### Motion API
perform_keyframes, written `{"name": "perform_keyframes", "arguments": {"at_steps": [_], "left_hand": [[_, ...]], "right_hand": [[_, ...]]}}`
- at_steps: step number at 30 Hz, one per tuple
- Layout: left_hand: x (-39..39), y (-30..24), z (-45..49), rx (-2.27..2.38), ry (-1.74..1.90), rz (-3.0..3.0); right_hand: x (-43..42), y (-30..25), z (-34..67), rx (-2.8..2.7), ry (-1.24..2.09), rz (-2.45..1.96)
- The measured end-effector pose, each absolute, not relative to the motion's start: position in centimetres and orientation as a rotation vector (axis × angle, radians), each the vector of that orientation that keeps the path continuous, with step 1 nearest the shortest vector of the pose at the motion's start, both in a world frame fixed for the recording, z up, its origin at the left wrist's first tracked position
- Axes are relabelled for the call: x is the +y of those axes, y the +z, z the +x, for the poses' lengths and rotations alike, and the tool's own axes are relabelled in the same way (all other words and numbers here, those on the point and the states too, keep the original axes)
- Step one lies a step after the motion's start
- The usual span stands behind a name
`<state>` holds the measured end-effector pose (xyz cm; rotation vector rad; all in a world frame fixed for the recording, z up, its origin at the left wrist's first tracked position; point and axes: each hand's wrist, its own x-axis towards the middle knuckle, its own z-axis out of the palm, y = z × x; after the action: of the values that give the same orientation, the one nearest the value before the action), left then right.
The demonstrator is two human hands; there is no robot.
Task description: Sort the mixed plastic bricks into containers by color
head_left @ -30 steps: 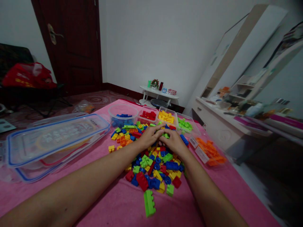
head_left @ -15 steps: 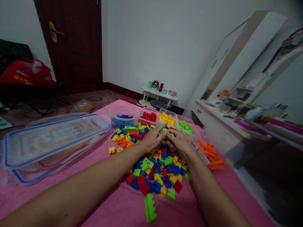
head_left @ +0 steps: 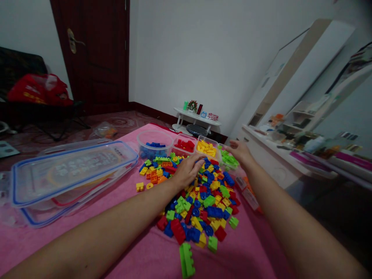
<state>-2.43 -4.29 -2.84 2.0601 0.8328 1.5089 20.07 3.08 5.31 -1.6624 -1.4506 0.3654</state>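
A heap of mixed toy building blocks (head_left: 207, 201) in red, blue, yellow, green and orange covers the middle of the pink cloth (head_left: 128, 236). My left hand (head_left: 187, 170) rests at the upper part of this heap, palm down, fingers reaching to the right, thumb apart; no block shows clearly in it. Off to the right, my right hand (head_left: 240, 151) hovers at the clear container of green blocks (head_left: 229, 159), fingers apart, with nothing visible in them. A long green block (head_left: 186, 260) lies at the heap's near end.
Behind the heap stand a round tub of blue blocks (head_left: 155, 145), a box of red blocks (head_left: 185, 145) and a box of yellow blocks (head_left: 207, 148). Clear lids with blue rims (head_left: 72, 170) are stacked at left. A labelled orange-filled container (head_left: 247, 193) sits under my right forearm.
My right hand has left my left hand and moved right, from the heap to the green blocks' container. The left hand stays at the heap. The view has shifted slightly.
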Motion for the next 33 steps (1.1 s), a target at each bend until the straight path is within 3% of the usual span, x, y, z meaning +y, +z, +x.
{"name": "perform_keyframes", "arguments": {"at_steps": [3, 7, 14, 21, 28, 33], "left_hand": [[-4.4, -2.4, -2.7, 0.800, 1.669, 2.028], [-4.5, -1.1, -3.3, 0.755, 1.856, 1.963], [-4.9, 1.8, -3.9, 0.680, 1.899, 1.745], [-2.4, 3.2, -6.4, 0.878, 1.679, 1.919], [-1.3, 4.1, -10.6, 1.749, 0.794, 2.463], [-2.7, 4.6, -10.5, 1.872, 0.314, 2.496]], "right_hand": [[-0.1, 2.9, 15.4, -1.656, 0.526, -1.423], [-5.1, 0.0, 8.8, -1.788, 1.063, -1.038], [-10.1, -1.5, 4.8, -1.797, 1.392, -0.939], [-11.9, -0.4, 5.8, -2.629, 0.721, -0.948], [-10.7, 2.1, 9.4, -2.604, 0.644, -1.245], [-9.8, 2.7, 10.4, -2.454, 0.413, -1.419]]}}
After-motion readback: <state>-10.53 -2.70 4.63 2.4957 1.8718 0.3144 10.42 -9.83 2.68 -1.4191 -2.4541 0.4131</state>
